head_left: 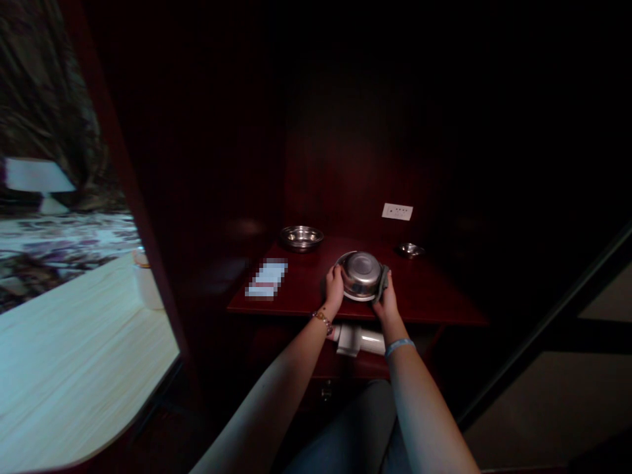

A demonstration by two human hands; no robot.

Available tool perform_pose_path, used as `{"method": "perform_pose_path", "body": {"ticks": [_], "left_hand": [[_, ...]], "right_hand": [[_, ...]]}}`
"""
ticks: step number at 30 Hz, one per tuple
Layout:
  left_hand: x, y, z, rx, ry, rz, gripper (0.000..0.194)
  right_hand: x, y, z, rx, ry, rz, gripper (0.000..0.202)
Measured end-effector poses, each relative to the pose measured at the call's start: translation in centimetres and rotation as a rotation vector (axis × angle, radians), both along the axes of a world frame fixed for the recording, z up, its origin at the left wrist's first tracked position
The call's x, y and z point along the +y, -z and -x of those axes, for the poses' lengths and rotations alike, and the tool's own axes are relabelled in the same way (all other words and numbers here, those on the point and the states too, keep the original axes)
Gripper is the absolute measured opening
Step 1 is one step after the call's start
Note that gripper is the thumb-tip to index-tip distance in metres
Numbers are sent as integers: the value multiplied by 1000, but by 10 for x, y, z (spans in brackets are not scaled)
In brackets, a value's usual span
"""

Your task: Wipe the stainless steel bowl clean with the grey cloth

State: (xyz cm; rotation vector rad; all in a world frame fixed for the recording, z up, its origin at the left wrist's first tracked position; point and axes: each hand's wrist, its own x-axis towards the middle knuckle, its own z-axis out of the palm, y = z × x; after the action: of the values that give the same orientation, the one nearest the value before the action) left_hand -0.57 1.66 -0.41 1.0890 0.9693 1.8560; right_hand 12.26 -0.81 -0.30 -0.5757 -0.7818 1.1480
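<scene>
A shiny metal bowl (363, 273) is bottom up between my two hands at the front of the dark red shelf (434, 296). My left hand (334, 289) grips its left rim. My right hand (388, 296) is closed on a grey-green cloth (384, 283) and presses it to the bowl's right side. A pale rim shows around the bowl's lower edge; I cannot tell whether it rests on the shelf. Behind it, a wider metal bowl (301, 238) sits upright at the back left. A small metal dish (411, 250) lies at the back right.
A blurred-out pale rectangle (266, 279) lies left on the shelf. A white wall socket (397, 211) is behind. Below the shelf lies a white cylindrical item (363, 340). Left of the dark partition stand a light wooden table (74, 355), a white container (149, 286) and a lamp (39, 178).
</scene>
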Motion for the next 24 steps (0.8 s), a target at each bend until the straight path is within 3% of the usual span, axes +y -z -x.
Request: {"method": "perform_pose_path", "body": {"ticks": [13,20,24], "left_hand": [[2,4,-2,-78,61,-3,27],[-1,2,-6,-85,281,102,30],[0,4,-5,-73,229,107,32]], "right_hand": [[3,6,-6,30,11,-11,55],[6,7,-6,86,70,-59,55],[9,7,-4,65,22,-50,50]]}}
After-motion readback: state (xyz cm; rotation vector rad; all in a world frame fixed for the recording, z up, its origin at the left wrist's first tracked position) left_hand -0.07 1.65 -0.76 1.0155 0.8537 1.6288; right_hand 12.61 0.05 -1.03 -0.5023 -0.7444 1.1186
